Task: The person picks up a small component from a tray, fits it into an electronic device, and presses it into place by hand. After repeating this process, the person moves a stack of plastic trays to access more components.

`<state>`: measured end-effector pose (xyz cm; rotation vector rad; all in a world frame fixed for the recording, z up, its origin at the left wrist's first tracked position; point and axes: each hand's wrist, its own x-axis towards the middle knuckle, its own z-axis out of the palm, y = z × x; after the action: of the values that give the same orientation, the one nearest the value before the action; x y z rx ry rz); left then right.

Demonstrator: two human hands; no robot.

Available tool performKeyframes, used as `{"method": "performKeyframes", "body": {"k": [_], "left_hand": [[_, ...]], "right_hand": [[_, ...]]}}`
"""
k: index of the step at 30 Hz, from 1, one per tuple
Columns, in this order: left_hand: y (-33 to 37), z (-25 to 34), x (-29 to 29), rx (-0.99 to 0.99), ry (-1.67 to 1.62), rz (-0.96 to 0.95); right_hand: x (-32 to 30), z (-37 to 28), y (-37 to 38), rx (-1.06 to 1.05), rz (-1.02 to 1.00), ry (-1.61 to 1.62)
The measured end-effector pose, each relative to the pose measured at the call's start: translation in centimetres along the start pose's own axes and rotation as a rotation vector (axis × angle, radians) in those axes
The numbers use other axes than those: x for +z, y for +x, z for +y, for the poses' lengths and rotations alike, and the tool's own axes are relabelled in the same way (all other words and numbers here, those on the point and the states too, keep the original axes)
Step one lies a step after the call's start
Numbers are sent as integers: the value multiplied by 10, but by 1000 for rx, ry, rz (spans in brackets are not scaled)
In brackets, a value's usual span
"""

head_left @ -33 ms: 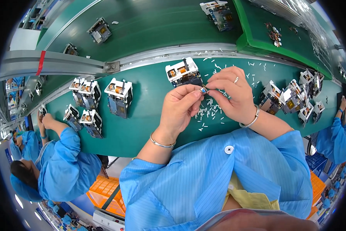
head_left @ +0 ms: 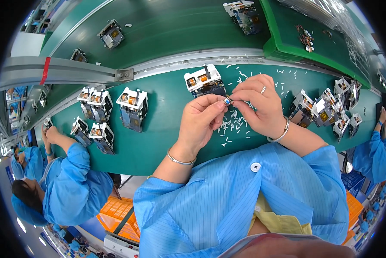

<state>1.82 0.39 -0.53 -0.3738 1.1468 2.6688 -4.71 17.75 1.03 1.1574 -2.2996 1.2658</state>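
In front of my chest, my left hand (head_left: 203,118) pinches a tiny part with a bluish-white face (head_left: 227,101) between thumb and forefinger. My right hand (head_left: 258,105) meets it from the other side, its thumb and fingertips closed on the same part. The fingertips cover most of this part, so its exact kind does not show. Just beyond my hands, a module (head_left: 206,79) with a white frame, copper-coloured coils and a dark circuit board rests on the green bench, its lower edge partly hidden by my left hand. Small white strips (head_left: 233,123) lie scattered below and right of my fingers.
Similar modules stand at the left (head_left: 132,107) and in a cluster at the right (head_left: 326,107). A green belt (head_left: 180,32) behind a metal rail carries more. Tangled copper-coloured scraps (head_left: 305,39) lie behind a green edge. A co-worker (head_left: 74,185) sits at my left.
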Motion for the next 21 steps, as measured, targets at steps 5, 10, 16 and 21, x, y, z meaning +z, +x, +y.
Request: {"method": "performKeyframes", "body": {"k": [5, 10, 16, 21], "left_hand": [[-2, -2, 0, 14, -3, -44], [-5, -8, 1, -4, -96, -142], [-11, -12, 5, 6, -102, -87], [-13, -18, 7, 13, -89, -123]], "right_hand": [[-5, -6, 5, -117, -35, -152], [3, 2, -4, 185, 35, 104], [-14, -8, -11, 145, -14, -46], [-14, -14, -14, -73, -41, -135]]}}
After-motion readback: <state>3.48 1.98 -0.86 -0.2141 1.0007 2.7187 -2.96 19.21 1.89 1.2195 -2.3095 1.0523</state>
